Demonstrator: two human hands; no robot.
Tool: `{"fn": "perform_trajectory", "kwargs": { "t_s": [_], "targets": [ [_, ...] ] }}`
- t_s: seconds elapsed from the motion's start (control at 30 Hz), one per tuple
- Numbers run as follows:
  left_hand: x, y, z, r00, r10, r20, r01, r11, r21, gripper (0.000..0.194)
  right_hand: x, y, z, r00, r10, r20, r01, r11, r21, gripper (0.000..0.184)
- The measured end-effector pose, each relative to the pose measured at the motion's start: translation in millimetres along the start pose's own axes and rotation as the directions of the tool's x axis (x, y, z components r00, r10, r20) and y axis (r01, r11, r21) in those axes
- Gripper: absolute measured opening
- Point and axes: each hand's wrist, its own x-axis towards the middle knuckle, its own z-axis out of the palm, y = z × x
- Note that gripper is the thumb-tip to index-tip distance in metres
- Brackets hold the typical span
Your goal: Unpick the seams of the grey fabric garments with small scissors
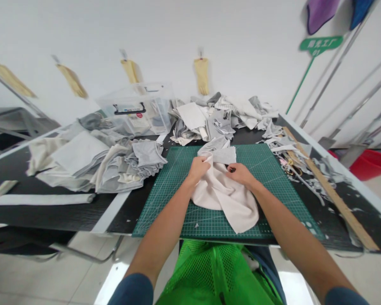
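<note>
A crumpled piece of cream cloth [225,199] lies on the green cutting mat [178,186] in front of me. My left hand [197,167] is closed, pinching the cloth's upper left edge. My right hand [239,173] is closed on the cloth's upper right part. A grey cloth piece [219,150] lies just beyond both hands on the mat.
Heaps of grey and white cloth pieces [114,163] lie at the left, and more cloth scraps [222,114] sit at the back. A clear plastic box [136,110] stands behind. A wooden ruler [333,195] and scissors [290,165] rest at the right. A green mesh bag [216,275] hangs below the table's edge.
</note>
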Motion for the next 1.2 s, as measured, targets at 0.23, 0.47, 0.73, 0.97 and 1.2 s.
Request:
{"fn": "perform_trajectory", "kwargs": {
  "t_s": [0.23, 0.47, 0.73, 0.97, 1.2],
  "targets": [
    [-4, 11, -6.0, 0.991, -0.13, 0.016, 0.113, 0.781, -0.615, 0.031, -12, -11, -24, 0.978, 0.133, 0.158, -0.206, 0.555, 0.806, 0.037],
    [-1, 14, -5.2, 0.992, -0.118, 0.043, 0.11, 0.65, -0.752, 0.044, -14, -17, -30, 0.985, 0.056, 0.161, -0.168, 0.505, 0.847, 0.048],
    [-4, 15, -1.5, 0.982, -0.138, 0.13, 0.188, 0.613, -0.768, 0.039, -5, -1, -9, 0.986, 0.13, -0.104, -0.11, 0.978, 0.176, 0.048],
    [-11, 23, 2.9, 0.98, -0.022, 0.196, 0.172, 0.581, -0.795, 0.043, 0, 7, 5, 0.999, -0.019, -0.032, 0.008, 0.952, -0.305, 0.03],
    [-10, 22, -4.6, 0.991, 0.002, 0.135, 0.11, 0.572, -0.813, 0.046, 1, 9, -8, 0.98, 0.055, -0.189, -0.092, 0.977, -0.194, 0.022]
  ]
}}
